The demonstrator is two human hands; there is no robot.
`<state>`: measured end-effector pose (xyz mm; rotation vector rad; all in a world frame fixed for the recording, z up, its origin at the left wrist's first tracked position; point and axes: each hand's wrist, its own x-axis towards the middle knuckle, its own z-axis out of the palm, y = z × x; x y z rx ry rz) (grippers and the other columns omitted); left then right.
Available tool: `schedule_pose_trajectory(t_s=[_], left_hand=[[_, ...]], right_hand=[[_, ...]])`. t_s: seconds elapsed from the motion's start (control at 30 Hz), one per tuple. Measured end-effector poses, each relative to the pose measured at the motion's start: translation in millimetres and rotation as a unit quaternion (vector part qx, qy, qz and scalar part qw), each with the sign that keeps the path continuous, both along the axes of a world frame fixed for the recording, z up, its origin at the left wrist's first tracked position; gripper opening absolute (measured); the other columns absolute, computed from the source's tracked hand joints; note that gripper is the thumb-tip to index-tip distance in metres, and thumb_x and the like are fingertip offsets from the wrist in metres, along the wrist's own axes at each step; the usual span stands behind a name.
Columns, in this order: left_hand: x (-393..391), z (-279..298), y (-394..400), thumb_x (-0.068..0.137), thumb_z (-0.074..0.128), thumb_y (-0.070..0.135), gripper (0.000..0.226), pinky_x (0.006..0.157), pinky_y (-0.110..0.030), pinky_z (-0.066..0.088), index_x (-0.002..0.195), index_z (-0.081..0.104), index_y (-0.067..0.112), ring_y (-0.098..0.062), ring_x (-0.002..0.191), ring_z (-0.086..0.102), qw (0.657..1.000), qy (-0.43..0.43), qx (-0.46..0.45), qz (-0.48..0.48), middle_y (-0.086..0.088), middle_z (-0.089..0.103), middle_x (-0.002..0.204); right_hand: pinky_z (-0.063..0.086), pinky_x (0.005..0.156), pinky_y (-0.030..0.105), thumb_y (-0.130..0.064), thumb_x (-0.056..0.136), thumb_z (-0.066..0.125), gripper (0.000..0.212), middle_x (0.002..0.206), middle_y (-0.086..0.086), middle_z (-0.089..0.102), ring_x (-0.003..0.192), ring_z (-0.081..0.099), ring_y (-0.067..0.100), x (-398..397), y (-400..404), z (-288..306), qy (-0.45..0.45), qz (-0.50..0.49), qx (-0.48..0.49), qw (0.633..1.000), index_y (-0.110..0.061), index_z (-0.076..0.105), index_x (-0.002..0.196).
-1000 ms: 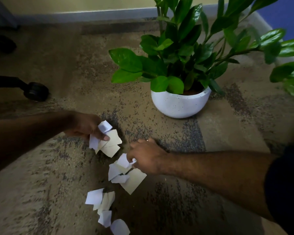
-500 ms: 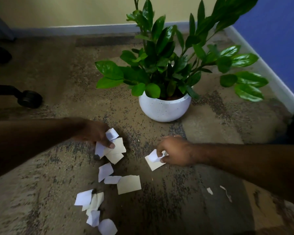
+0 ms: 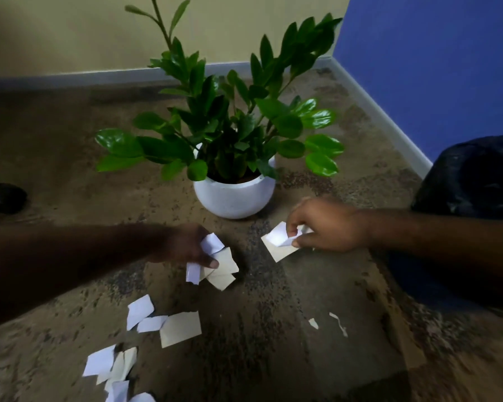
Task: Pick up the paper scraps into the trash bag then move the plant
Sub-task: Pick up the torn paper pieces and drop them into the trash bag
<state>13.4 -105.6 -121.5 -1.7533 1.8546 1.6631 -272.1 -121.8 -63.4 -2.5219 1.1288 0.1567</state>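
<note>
Scraps nearest the viewer lie loose on the carpet: a lower pile of white and cream pieces at the bottom left, then a cluster of three just beyond it, and two tiny slivers off to the right, well apart from the rest. Farther out, the left hand holds a fan of several pieces, thumb pressed across them and fingers curled behind. The right hand pinches a few more between thumb and fingertips, its cream piece hanging low toward the carpet. The relation that matters now, I judge, is bag to hands: the dark trash bag sits at the right edge, beyond the right forearm, so the right hand is much the nearer and its load lies only a short reach from the bag; whether the bag's mouth faces the hand cannot be told. The left hand is the nearer to the loose pieces, which lie back toward the viewer, below and left of its fingers; the slivers fall nearer the right. Beyond both hands stands the plant in its white pot, upright on the carpet between them, near the corner of the walls. Only after the scraps does it need moving.
</note>
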Motion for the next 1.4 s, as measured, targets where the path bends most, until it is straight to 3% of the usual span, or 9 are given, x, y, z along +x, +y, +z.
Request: schedule_pose_trajectory(t_s=[0.27,0.4,0.5,0.63,0.8,0.93,1.2,1.3,1.4], left_hand=[[-46.3,3.7,5.0,0.087,0.071,0.017,0.011,0.078,-0.039,0.056,0.095,0.072,0.009,-0.043,0.088,0.068,0.987,0.148,-0.051,0.033,-0.027,0.072,0.094],[-88.0,11.4,9.3,0.082,0.075,0.011,0.006,0.068,-0.026,0.057,0.089,0.075,0.012,-0.022,0.077,0.070,0.979,0.171,-0.080,0.079,-0.013,0.076,0.085],[-120.8,18.4,3.3,0.073,0.084,0.020,0.027,0.083,-0.038,0.058,0.097,0.075,0.013,-0.022,0.085,0.073,0.975,0.177,-0.089,0.095,-0.006,0.078,0.090],[-171.9,48.1,-5.4,0.069,0.086,0.021,0.042,0.090,-0.054,0.055,0.106,0.072,0.007,-0.035,0.095,0.071,0.958,0.241,-0.074,0.136,-0.016,0.075,0.098],[-233.5,104.0,-9.4,0.080,0.071,-0.001,0.029,0.075,-0.039,0.062,0.109,0.067,0.000,-0.028,0.086,0.073,0.923,0.340,-0.056,0.172,-0.019,0.074,0.101],[-268.3,145.8,-10.9,0.078,0.074,0.001,0.035,0.070,-0.038,0.062,0.112,0.064,0.000,-0.028,0.088,0.074,0.910,0.379,-0.064,0.155,-0.016,0.074,0.103],[-358.2,183.4,-6.5,0.079,0.078,0.011,0.045,0.065,-0.044,0.062,0.116,0.052,0.004,-0.020,0.061,0.072,0.904,0.391,-0.044,0.170,-0.010,0.069,0.095],[-374.1,184.5,-1.0,0.082,0.076,0.026,0.077,0.080,-0.045,0.060,0.144,0.033,0.010,-0.026,0.094,0.066,0.922,0.366,-0.030,0.122,-0.011,0.051,0.138],[-376.4,177.5,-0.5,0.083,0.074,0.031,0.088,0.093,-0.050,0.053,0.152,0.020,0.021,-0.029,0.123,0.049,0.931,0.352,-0.033,0.094,-0.004,0.037,0.151]], right_hand=[[0.044,0.081,0.035,-0.034,0.081,0.071,0.013,0.092,-0.007,0.065,0.094,0.056,0.017,-78.8,-4.6,78.6,-0.023,-0.057,-0.144,0.988,-0.024,0.070,0.089],[0.042,0.088,0.043,-0.038,0.082,0.067,0.015,0.091,-0.005,0.064,0.098,0.057,0.024,-131.1,-1.9,106.2,-0.022,-0.184,-0.230,0.955,-0.023,0.069,0.086],[0.044,0.089,0.048,-0.046,0.081,0.065,0.020,0.089,0.000,0.064,0.098,0.059,0.031,-172.4,-0.6,117.1,-0.021,-0.289,-0.272,0.918,-0.026,0.066,0.081],[0.043,0.073,0.033,-0.028,0.076,0.075,0.012,0.086,0.005,0.061,0.089,0.061,0.031,-222.7,8.4,119.6,-0.030,-0.451,-0.214,0.866,-0.022,0.065,0.078],[0.041,0.058,0.028,-0.020,0.073,0.078,0.014,0.086,0.011,0.071,0.076,0.062,0.025,-249.4,22.5,86.2,-0.007,-0.523,-0.085,0.848,-0.009,0.071,0.078],[0.050,0.075,0.032,-0.038,0.071,0.082,0.031,0.092,0.003,0.069,0.086,0.064,0.020,-260.4,27.7,70.5,-0.002,-0.523,0.056,0.851,-0.013,0.071,0.086],[0.051,0.066,0.034,-0.023,0.086,0.063,0.012,0.089,0.014,0.068,0.073,0.062,0.027,-261.7,27.0,85.2,-0.082,-0.575,0.028,0.814,-0.012,0.066,0.089],[0.052,0.063,0.032,-0.013,0.090,0.053,0.011,0.091,0.017,0.070,0.072,0.064,0.028,-263.7,24.9,89.8,-0.098,-0.597,0.028,0.795,-0.011,0.064,0.086],[0.051,0.055,0.027,-0.013,0.098,0.037,0.026,0.082,0.014,0.066,0.062,0.062,0.026,-267.7,22.7,95.0,-0.127,-0.627,0.039,0.768,-0.014,0.061,0.086]])
